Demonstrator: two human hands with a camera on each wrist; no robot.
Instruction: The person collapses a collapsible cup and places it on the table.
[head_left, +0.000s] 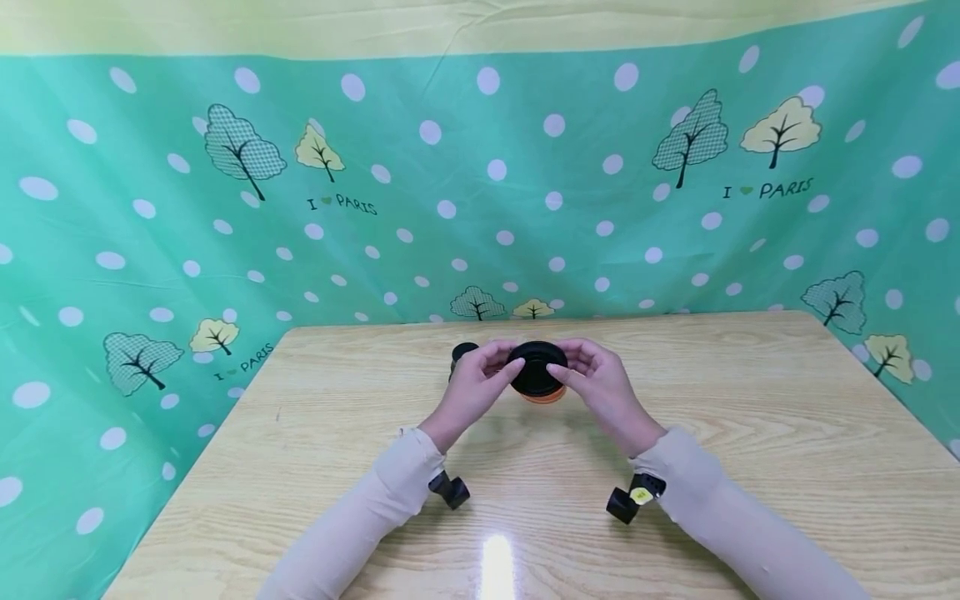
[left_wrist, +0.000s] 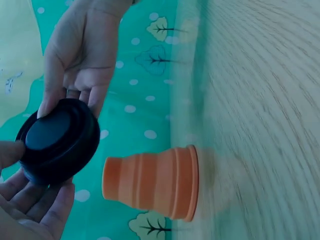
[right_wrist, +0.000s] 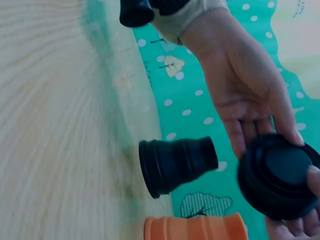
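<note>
Both hands hold a black collapsible cup (head_left: 537, 368), folded down to a thick round disc with stepped rings, above the table. My left hand (head_left: 474, 385) pinches its left edge, thumb on the near face and fingers behind. At its right edge my right hand (head_left: 596, 387) has the same kind of grip. An orange stepped cup (left_wrist: 150, 182) stands on its wide rim just behind the held cup, mostly hidden in the head view. To its left a second black stepped cup (right_wrist: 177, 162) also stands wide end down, partly covered by my left hand in the head view.
The pale wooden table (head_left: 750, 400) runs back to a green dotted curtain (head_left: 480, 183) printed with trees. Straps on the wrists carry small black cameras (head_left: 453, 492), low over the tabletop. A bright light reflection lies at the table's near side.
</note>
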